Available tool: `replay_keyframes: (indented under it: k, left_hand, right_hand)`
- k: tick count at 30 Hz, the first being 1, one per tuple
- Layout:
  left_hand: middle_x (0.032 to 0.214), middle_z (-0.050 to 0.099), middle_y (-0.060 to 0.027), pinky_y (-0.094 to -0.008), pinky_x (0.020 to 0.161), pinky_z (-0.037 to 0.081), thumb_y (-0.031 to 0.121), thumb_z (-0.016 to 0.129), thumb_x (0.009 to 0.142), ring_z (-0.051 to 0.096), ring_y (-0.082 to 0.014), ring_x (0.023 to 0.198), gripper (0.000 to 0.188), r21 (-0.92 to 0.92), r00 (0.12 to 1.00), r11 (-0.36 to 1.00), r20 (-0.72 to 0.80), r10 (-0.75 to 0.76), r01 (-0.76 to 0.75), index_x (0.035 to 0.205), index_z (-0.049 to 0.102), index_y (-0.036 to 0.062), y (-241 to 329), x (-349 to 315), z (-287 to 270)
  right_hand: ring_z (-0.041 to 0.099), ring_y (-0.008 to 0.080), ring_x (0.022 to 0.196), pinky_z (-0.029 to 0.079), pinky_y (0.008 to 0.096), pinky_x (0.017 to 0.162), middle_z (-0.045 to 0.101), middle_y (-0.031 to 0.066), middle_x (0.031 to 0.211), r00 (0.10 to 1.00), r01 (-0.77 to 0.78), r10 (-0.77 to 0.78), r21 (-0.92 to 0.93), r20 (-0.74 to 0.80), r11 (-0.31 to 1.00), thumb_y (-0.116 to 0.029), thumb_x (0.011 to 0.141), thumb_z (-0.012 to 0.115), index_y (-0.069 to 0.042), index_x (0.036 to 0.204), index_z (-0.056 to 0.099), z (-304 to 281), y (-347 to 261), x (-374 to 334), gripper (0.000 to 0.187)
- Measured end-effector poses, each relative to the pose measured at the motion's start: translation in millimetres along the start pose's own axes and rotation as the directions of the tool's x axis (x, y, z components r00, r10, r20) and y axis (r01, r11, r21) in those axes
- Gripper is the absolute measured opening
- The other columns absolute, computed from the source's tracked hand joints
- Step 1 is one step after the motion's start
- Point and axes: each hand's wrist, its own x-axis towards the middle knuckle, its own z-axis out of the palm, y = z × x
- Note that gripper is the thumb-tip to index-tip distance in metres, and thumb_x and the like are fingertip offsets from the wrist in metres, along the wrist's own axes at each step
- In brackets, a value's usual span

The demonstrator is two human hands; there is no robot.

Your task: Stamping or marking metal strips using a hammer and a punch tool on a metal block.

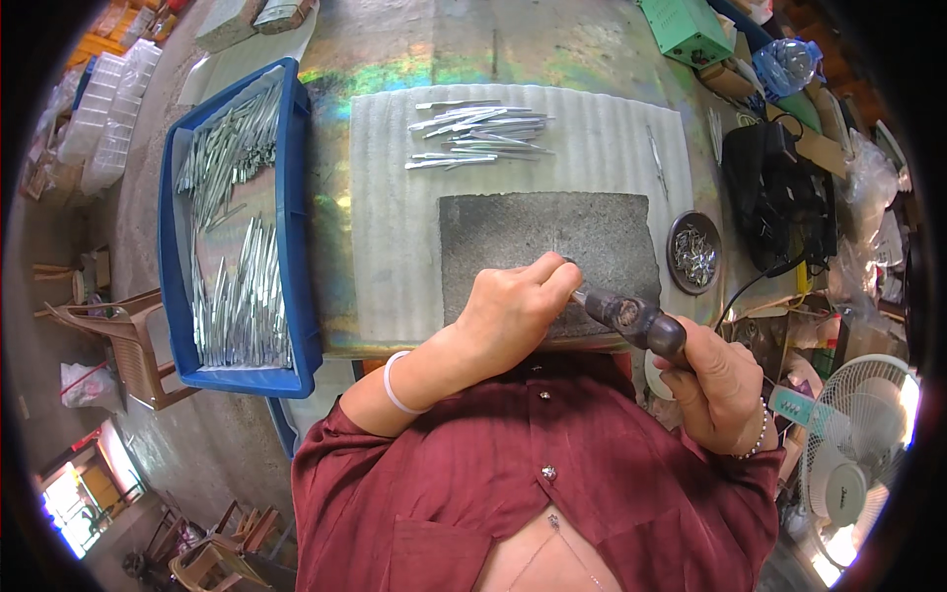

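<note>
Fingers of the left hand (513, 306) pinch shut on something too small to make out, pressed to the near edge of the grey stone slab (547, 242). The right hand (720, 385) is wrapped tight round a hammer (631, 318), its head just beside those fingers. A blue tray (296, 247) of metal strips (242, 296) sits at the desk's left edge, a green box (686, 30) at the far right corner.

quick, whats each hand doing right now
Left hand: fingers pinched shut on something small against the grey stone slab; what it pinches cannot be told.
Right hand: closed around the hammer.
</note>
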Motion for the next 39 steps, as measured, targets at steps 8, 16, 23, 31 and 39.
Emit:
replay_keyframes:
  k: [8,16,23,31,39]
  left_hand:
    - [0.076,0.052,-0.007,-0.0348,0.046,0.046,0.004,0.059,0.074,0.06,-0.0253,0.06,0.016,-0.002,1.0,1.0,-0.001,0.014,-0.014,0.085,0.049,0.0067,-2,1,1]
    - [0.076,0.052,-0.0071,-0.0348,0.046,0.046,0.001,0.058,0.071,0.06,-0.0256,0.059,0.017,-0.006,0.999,1.0,0.031,0.019,-0.019,0.084,0.049,0.0061,-1,1,2]
    - [0.075,0.051,-0.0073,-0.0348,0.047,0.046,0.001,0.059,0.07,0.059,-0.0265,0.059,0.018,0.041,1.0,0.999,0.019,0.004,-0.005,0.084,0.049,0.0067,-2,8,-1]
    - [0.091,0.064,-0.0131,-0.0243,0.057,0.054,0.015,0.056,0.093,0.066,-0.0164,0.071,0.016,-0.914,0.861,0.201,0.232,-0.453,0.352,0.095,0.056,-0.0009,8,-4,-34]
    - [0.091,0.064,-0.0135,-0.0227,0.056,0.056,0.018,0.054,0.094,0.066,-0.0143,0.066,0.017,-0.92,0.807,-0.289,0.377,-0.456,0.266,0.096,0.054,0.0017,5,-7,-41]
  right_hand:
    - [0.063,0.0238,0.062,0.049,0.0302,0.054,0.064,0.01,0.077,0.985,-0.068,0.121,-0.368,0.124,0.927,-0.004,0.077,0.063,0.002,0.099,0.063,-37,-47,-11,0.023]
    - [0.058,0.0244,0.055,0.045,0.0316,0.048,0.059,0.0107,0.068,0.979,0.005,-0.066,-0.306,-0.191,0.952,-0.005,0.071,0.066,0.005,0.099,0.062,-18,-31,-6,0.03]
    - [0.058,0.0212,0.056,0.046,0.0287,0.048,0.059,0.0123,0.075,0.996,0.083,-0.074,-0.251,0.047,0.964,-0.001,0.066,0.07,0.006,0.119,0.052,-10,-1,9,0.057]
    - [0.065,0.0295,0.075,0.05,0.0325,0.066,0.063,0.0189,0.09,0.946,-0.227,0.215,-0.02,-0.243,0.974,0.004,0.08,0.058,0.005,0.117,0.053,14,17,-9,0.038]
    - [0.059,0.036,0.08,0.047,0.0406,0.068,0.056,0.0172,0.1,0.922,-0.334,0.277,-0.193,-0.27,0.923,0.002,0.081,0.054,-0.004,0.125,0.047,58,70,-1,0.045]
